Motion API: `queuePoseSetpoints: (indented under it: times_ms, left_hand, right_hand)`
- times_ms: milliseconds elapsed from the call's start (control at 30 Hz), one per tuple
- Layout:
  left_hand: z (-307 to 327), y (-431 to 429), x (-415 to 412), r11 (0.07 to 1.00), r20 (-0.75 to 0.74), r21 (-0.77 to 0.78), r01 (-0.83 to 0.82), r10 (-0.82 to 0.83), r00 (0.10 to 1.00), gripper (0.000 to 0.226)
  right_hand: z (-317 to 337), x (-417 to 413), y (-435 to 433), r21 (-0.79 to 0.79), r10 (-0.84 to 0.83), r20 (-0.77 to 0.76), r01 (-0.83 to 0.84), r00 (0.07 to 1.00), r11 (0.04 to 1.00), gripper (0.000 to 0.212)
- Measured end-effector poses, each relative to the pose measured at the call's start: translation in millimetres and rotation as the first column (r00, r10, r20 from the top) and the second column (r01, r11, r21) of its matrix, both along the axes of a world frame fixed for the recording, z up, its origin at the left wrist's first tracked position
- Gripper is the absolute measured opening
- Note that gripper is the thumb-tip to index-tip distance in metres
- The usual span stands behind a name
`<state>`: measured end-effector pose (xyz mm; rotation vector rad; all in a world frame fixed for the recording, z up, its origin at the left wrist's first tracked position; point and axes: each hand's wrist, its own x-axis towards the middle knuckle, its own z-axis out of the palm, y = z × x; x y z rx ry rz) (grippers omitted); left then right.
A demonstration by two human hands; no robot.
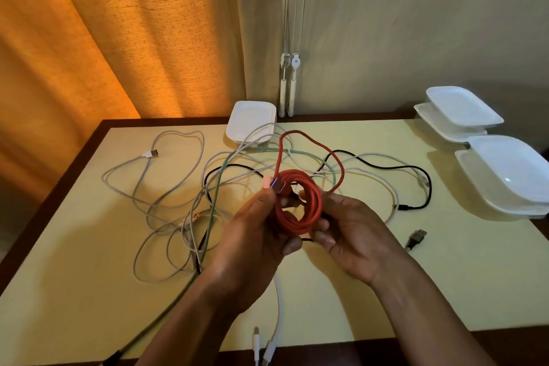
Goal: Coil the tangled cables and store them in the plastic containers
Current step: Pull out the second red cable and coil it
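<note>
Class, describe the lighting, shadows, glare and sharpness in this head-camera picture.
Head view: orange light glows through the curtain; soft shadows lie on the table; a glare spot marks the nearest container; left hand, right hand and red cable look fairly sharp.

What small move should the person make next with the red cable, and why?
Probably wind one more turn onto the coil: the left hand and right hand hold the red coil, yet a loose red loop arcs beyond it, uncoiled.

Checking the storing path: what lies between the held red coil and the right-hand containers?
In the head view, a black cable and a white cable loop between the red coil and the containers, then bare table.
</note>
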<state>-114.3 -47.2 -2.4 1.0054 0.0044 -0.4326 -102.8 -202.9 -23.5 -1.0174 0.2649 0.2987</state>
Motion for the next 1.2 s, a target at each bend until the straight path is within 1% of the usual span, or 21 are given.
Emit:
queuePoseSetpoints:
  times_ms: [100, 167, 233, 300, 400, 433, 467, 500, 533, 567, 633, 667, 733, 800, 833, 933, 1000, 1067, 1100, 1133, 1200]
  left_hand:
    - [-2.4, -2.0, -1.2, 0.999, 0.044, 0.033, 0.025, -0.027, 0.999, 0.045]
    - [-4.8, -2.4, 0.4, 0.997, 0.060, 0.062, -0.050, 0.047, 0.997, 0.043]
    - [-4.6, -2.7, 1.8, 0.990, 0.051, 0.038, -0.134, 0.132, 0.990, 0.036]
    - [-5.3, -1.2, 3.1, 0.984, 0.040, 0.025, -0.177, 0.176, 0.984, 0.033]
    - [-3.8, 0.7, 2.8, 0.982, 0.043, 0.048, -0.182, 0.180, 0.983, 0.037]
    - [-3.8, 0.6, 3.0, 0.982, 0.051, 0.055, -0.182, 0.179, 0.983, 0.037]
    - [-3.6, 0.3, 3.1, 0.979, 0.065, 0.070, -0.190, 0.185, 0.981, 0.038]
    - [-4.0, 0.1, 3.4, 0.974, 0.085, 0.098, -0.205, 0.197, 0.977, 0.038]
    - [-5.0, -0.4, 4.0, 0.966, 0.114, 0.137, -0.221, 0.206, 0.972, 0.038]
    - [-6.6, -1.2, 3.9, 0.957, 0.148, 0.177, -0.231, 0.206, 0.967, 0.038]
    - [-8.7, -2.9, 3.0, 0.943, 0.205, 0.237, -0.232, 0.184, 0.961, 0.039]
    - [-10.3, -3.1, 2.6, 0.941, 0.223, 0.252, -0.227, 0.172, 0.960, 0.040]
    - [-12.2, -1.6, 2.1, 0.924, 0.242, 0.298, -0.238, 0.169, 0.956, 0.044]
    - [-16.5, 0.2, 3.2, 0.901, 0.280, 0.352, -0.253, 0.156, 0.947, 0.049]
    - [-18.7, 1.0, 3.7, 0.894, 0.303, 0.366, -0.259, 0.148, 0.941, 0.048]
    - [-18.1, 0.7, 3.9, 0.906, 0.313, 0.337, -0.256, 0.148, 0.938, 0.049]
    - [-17.0, 0.9, 4.9, 0.918, 0.300, 0.324, -0.228, 0.129, 0.945, 0.050]
    - [-17.2, 1.3, 6.2, 0.914, 0.301, 0.345, -0.213, 0.107, 0.948, 0.051]
    - [-17.6, 1.5, 6.8, 0.909, 0.287, 0.351, -0.223, 0.122, 0.950, 0.051]
    - [-18.0, 1.9, 8.1, 0.902, 0.263, 0.358, -0.242, 0.152, 0.953, 0.053]
    - [-18.9, 4.4, 12.3, 0.889, 0.204, 0.362, -0.280, 0.218, 0.955, 0.055]
  right_hand:
    - [1.3, -1.8, 4.2, -0.007, 0.007, 0.037, -0.007, 0.999, 1.000, 0.017]
    - [2.7, -2.5, 1.8, -0.053, 0.016, 0.081, -0.011, 0.997, 0.999, 0.019]
    - [2.5, -3.6, -0.2, -0.219, 0.025, 0.127, 0.003, 0.992, 0.976, 0.025]
    - [1.4, -5.0, -0.2, -0.392, 0.051, 0.134, 0.006, 0.990, 0.920, 0.035]
    - [2.6, -6.7, 0.4, -0.530, 0.104, 0.114, -0.028, 0.988, 0.847, 0.042]
    - [1.6, -6.7, 0.3, -0.617, 0.090, 0.129, 0.009, 0.987, 0.787, 0.041]
    - [-1.3, -6.3, -0.4, -0.718, 0.046, 0.185, 0.103, 0.982, 0.689, 0.038]
    - [-5.3, -5.7, -2.0, -0.789, -0.021, 0.288, 0.250, 0.957, 0.562, 0.033]
    - [-6.8, -6.4, -2.9, -0.793, -0.090, 0.423, 0.417, 0.902, 0.445, 0.026]
    - [-4.8, -9.4, -2.1, -0.737, -0.127, 0.554, 0.555, 0.823, 0.387, 0.021]
    - [2.2, -17.3, 6.0, -0.587, -0.097, 0.726, 0.687, 0.681, 0.429, 0.023]
    - [5.7, -21.1, 12.0, -0.544, -0.063, 0.777, 0.718, 0.627, 0.433, 0.030]
    - [11.3, -26.6, 24.6, -0.487, -0.061, 0.829, 0.772, 0.556, 0.408, 0.056]
    - [16.7, -28.9, 29.1, -0.440, -0.085, 0.854, 0.800, 0.513, 0.408, 0.069]
    - [17.7, -30.7, 29.1, -0.453, -0.033, 0.860, 0.790, 0.510, 0.414, 0.066]
    - [16.3, -33.0, 27.3, -0.581, 0.248, 0.812, 0.696, 0.528, 0.421, 0.046]
    - [11.9, -29.3, 26.9, -0.607, 0.314, 0.795, 0.697, 0.520, 0.381, 0.031]
    - [9.6, -26.7, 24.5, -0.604, 0.292, 0.797, 0.712, 0.529, 0.358, 0.019]
    - [10.4, -26.2, 23.2, -0.605, 0.254, 0.795, 0.701, 0.550, 0.378, 0.015]
    - [11.4, -26.6, 21.4, -0.602, 0.184, 0.788, 0.672, 0.588, 0.432, 0.013]
    - [14.1, -25.1, 14.9, -0.498, -0.066, 0.717, 0.577, 0.694, 0.647, 0.009]
